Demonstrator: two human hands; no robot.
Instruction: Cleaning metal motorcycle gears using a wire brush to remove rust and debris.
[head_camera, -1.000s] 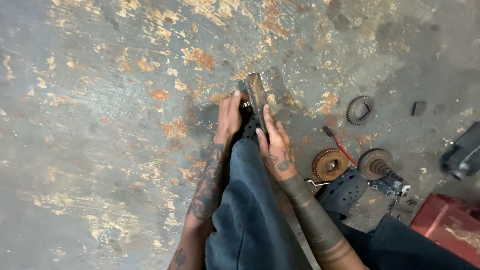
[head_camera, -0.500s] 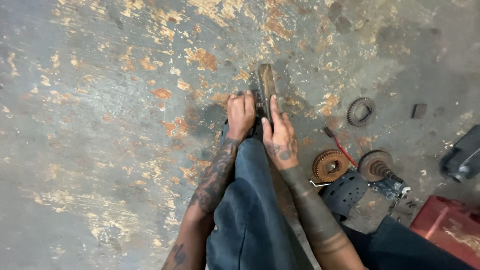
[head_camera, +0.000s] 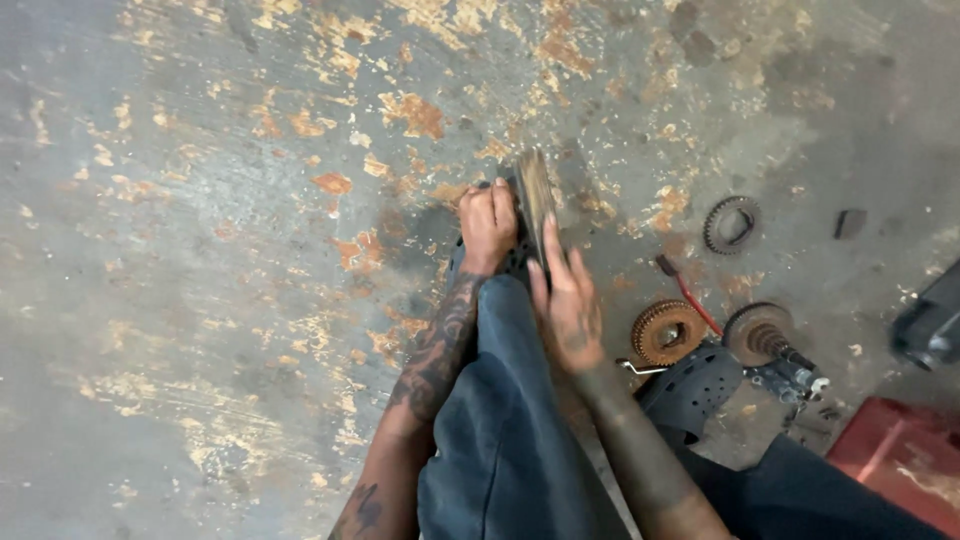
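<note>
A dark, worn metal bar (head_camera: 534, 190) stands on edge on the floor just past my foot in its black perforated shoe (head_camera: 512, 266). My left hand (head_camera: 488, 226) is curled into a fist against the bar's left side, gripping a small part there that I cannot make out. Flat against the bar's right side lies my right hand (head_camera: 566, 296), fingers stretched forward along it. My leg in dark blue trousers (head_camera: 505, 420) runs between my two tattooed forearms.
The concrete floor (head_camera: 200, 250) is grey with orange patches of worn paint. To the right lie a small dark gear (head_camera: 729, 224), a rusty gear (head_camera: 665, 331), a geared shaft (head_camera: 765, 336), a red-handled tool (head_camera: 688, 293), another black shoe (head_camera: 692, 387) and a red box (head_camera: 900, 460).
My left hand went from open fingers beside the bar to a closed fist against it. My right hand slid slightly forward along the bar. The view drifted a little.
</note>
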